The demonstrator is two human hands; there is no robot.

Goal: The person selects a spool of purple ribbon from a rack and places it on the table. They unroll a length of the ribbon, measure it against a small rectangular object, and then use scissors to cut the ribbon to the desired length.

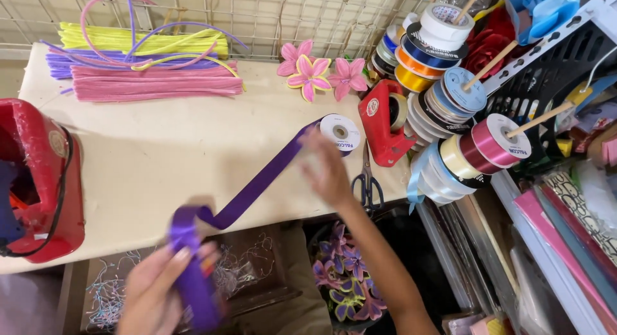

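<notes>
Illumination is bright, even and diffuse from overhead. Soft shadows fall on the tabletop (160, 161) beneath the purple ribbon (257, 187). Both hands, left (157, 293) and right (328, 171), show motion blur. Mild glare marks the red container (45, 181) at the left edge. Wide-angle distortion bends the corners.

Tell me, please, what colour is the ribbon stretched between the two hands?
The ribbon is purple, seen in the head view.

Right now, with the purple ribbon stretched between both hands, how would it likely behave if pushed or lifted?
The purple ribbon is probably floppy: it folds into loops at the left hand. It looks glossy, so likely slippery. Its spool by the right hand is round and may roll.
</notes>
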